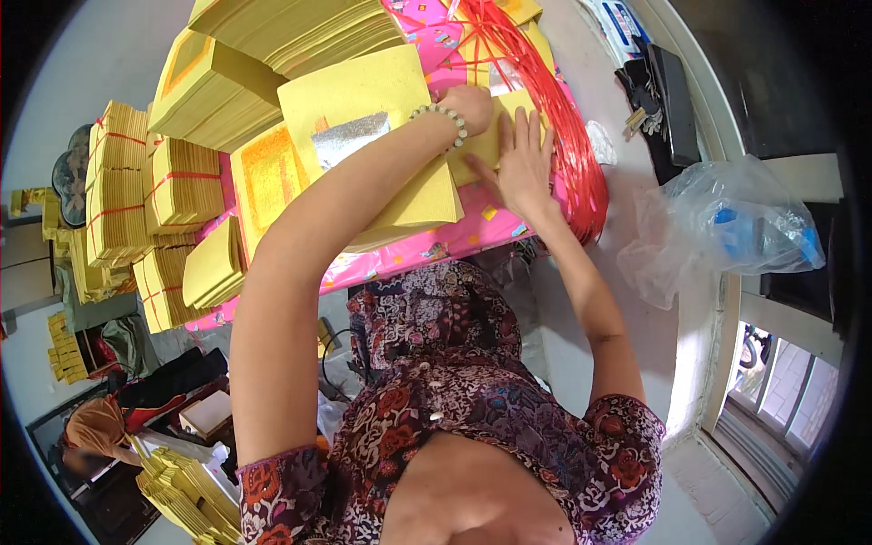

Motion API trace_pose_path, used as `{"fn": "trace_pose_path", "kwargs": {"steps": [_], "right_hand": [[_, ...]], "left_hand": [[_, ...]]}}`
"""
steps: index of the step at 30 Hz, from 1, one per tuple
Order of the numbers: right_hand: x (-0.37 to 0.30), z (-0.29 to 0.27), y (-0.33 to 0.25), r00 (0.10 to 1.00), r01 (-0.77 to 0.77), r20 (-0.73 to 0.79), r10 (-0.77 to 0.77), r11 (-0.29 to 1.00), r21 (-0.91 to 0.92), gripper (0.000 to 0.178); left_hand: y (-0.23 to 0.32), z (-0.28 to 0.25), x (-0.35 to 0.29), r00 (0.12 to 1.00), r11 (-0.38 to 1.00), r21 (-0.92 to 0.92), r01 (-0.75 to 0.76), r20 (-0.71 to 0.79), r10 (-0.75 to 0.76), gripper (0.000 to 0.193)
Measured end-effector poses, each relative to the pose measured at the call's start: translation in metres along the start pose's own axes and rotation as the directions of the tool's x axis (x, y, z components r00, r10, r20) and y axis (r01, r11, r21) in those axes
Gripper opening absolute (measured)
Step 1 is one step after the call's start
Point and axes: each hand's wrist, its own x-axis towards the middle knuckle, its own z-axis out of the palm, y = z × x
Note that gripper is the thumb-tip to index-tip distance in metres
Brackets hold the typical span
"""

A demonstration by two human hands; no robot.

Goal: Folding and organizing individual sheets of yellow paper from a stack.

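Yellow paper lies under both my hands, near the right end of the table. My right hand rests flat on it, fingers spread. My left hand, with a beaded bracelet on its wrist, is curled closed at the paper's far edge. Its fingertips are hidden, so what they pinch does not show. Beneath my left forearm is a pile of yellow sheets, the top one bearing a silver square. Left of it sits another yellow stack with an orange square.
A pink patterned cloth covers the table. Red plastic strands hang over its right end. Tall yellow paper stacks and red-tied bundles stand to the left. A clear plastic bag is at the right.
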Motion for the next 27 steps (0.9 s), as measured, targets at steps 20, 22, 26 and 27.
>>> {"fn": "trace_pose_path", "kwargs": {"steps": [20,22,26,27], "right_hand": [[-0.003,0.023,0.008,0.997,0.072,-0.014,-0.074,0.991,-0.112,0.073],[-0.002,0.017,0.005,0.997,0.073,-0.008,-0.074,0.993,-0.092,0.073],[-0.004,0.018,0.013,0.998,0.057,-0.006,-0.057,0.998,-0.011,0.071],[-0.002,0.015,0.012,0.998,0.065,-0.023,-0.065,0.998,0.02,0.069]], "left_hand": [[0.007,-0.074,-0.16,0.918,0.942,-0.216,-0.256,-0.359,0.167,0.036],[-0.002,-0.069,-0.187,0.891,0.918,-0.28,-0.282,-0.431,0.143,0.034],[-0.015,-0.051,-0.229,0.785,0.875,-0.372,-0.309,-0.62,0.013,0.026],[-0.019,-0.048,-0.24,0.736,0.861,-0.404,-0.31,-0.675,-0.051,0.023]]}}
